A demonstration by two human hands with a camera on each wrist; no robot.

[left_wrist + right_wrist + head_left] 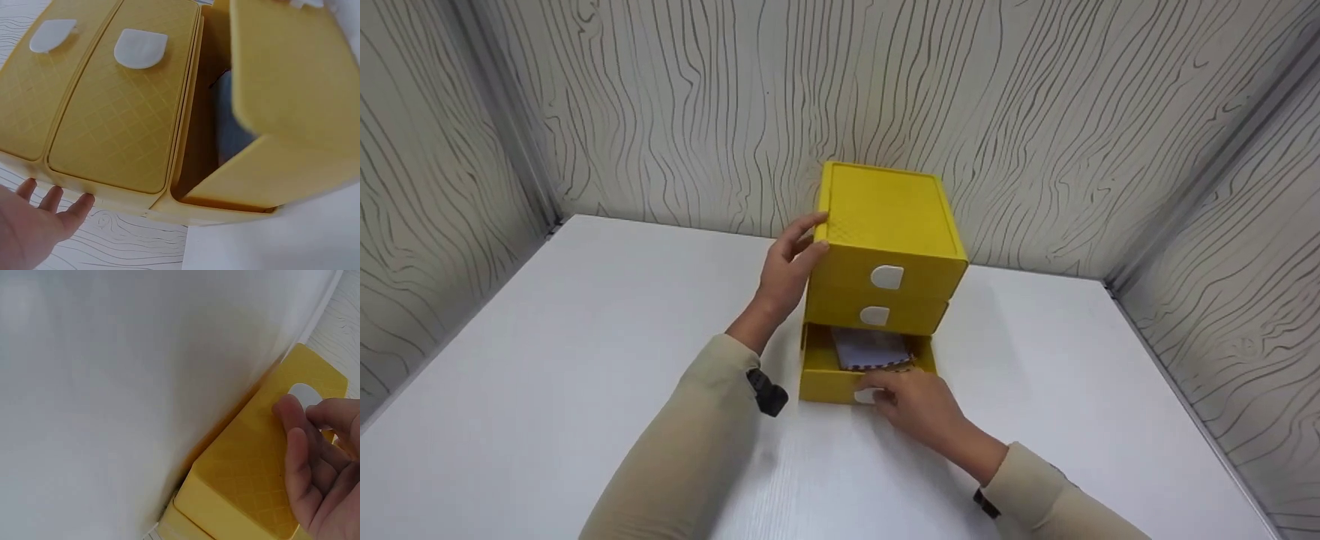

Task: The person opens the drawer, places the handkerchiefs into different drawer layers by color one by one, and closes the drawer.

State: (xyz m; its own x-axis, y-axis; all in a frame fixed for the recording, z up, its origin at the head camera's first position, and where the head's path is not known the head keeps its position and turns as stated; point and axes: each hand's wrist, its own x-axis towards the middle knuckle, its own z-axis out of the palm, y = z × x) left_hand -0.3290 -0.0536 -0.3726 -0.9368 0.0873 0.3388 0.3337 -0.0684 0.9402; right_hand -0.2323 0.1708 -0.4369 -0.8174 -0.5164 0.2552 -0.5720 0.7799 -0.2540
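A yellow three-drawer cabinet [889, 210] stands on a white table, its upper two drawers closed. Against the cabinet's left side, near the top, rest the fingertips of my left hand [785, 274], fingers extended. The bottom drawer [821, 384] is pulled out. Inside it lies a pale paper item [870, 347] with a striped edge, like an envelope; the left wrist view shows only a dark, shaded part. My right hand [919, 401] pinches the white tab handle [305, 394] on that drawer's front between thumb and fingers.
White tab handles [887, 277] mark the upper drawer fronts. White tabletop [607, 337] extends on both sides of the cabinet. Wood-grain patterned panels [697, 112] rise behind and at both sides.
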